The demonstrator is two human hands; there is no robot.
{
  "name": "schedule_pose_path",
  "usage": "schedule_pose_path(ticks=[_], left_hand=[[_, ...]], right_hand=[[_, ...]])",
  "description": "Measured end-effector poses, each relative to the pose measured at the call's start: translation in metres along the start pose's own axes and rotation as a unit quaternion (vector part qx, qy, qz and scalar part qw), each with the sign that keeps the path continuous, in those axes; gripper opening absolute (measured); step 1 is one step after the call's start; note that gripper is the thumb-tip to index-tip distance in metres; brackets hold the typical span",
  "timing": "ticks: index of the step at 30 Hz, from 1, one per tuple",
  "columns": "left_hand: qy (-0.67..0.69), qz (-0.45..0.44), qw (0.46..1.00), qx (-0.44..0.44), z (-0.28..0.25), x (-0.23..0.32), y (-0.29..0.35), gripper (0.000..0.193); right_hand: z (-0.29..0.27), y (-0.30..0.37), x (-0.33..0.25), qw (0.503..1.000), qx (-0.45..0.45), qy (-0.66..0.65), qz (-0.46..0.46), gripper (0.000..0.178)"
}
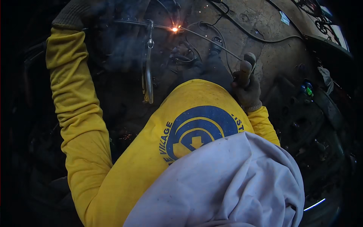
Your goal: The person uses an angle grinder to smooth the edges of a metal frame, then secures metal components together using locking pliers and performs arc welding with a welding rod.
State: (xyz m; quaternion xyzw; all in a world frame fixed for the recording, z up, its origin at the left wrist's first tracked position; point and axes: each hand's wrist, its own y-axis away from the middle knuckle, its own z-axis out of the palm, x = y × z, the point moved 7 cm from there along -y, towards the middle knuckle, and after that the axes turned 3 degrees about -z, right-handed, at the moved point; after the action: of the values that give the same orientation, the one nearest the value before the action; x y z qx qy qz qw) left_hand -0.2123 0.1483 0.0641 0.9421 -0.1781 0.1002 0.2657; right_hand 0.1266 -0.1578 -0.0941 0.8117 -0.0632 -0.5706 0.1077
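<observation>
My right hand point(248, 90), in a dark work glove, is closed around the pale handle of a welding electrode holder point(245, 70). From the holder a thin welding rod point(211, 41) runs up and left to a bright orange spot point(174, 29) on a metal bar point(130, 23). Locking pliers point(149, 79) with long metal handles hang from that bar, left of the glow. At the upper left is my left hand point(73, 15) in a grey knit glove, near the bar's left end. Shadow and smoke hide its fingers, so its grip cannot be made out.
Cables point(264, 40) curve over the stained concrete floor point(244, 17). My dark shoe point(216, 43) stands below the rod. Curled scrollwork metal point(323, 24) is at the upper right. Bluish smoke point(124, 53) drifts left of the pliers. A pale cloth point(223, 181) hangs over my yellow shirt.
</observation>
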Motion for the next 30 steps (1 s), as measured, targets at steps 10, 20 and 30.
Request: schedule_pose_path(ticks=[10, 20, 30], left_hand=[[-0.020, 0.030, 0.999, 0.025, -0.004, -0.001, 0.008, 0.029], [-0.014, 0.031, 0.999, 0.025, -0.006, -0.005, 0.006, 0.028], [-0.016, 0.043, 0.999, 0.030, -0.004, 0.001, 0.008, 0.027]], right_hand=[[0.005, -0.004, -0.006, 1.000, -0.010, -0.002, -0.021, 0.045], [0.006, -0.006, -0.005, 1.000, -0.022, -0.015, -0.007, 0.049], [0.006, -0.006, -0.003, 0.999, -0.028, -0.028, 0.021, 0.052]])
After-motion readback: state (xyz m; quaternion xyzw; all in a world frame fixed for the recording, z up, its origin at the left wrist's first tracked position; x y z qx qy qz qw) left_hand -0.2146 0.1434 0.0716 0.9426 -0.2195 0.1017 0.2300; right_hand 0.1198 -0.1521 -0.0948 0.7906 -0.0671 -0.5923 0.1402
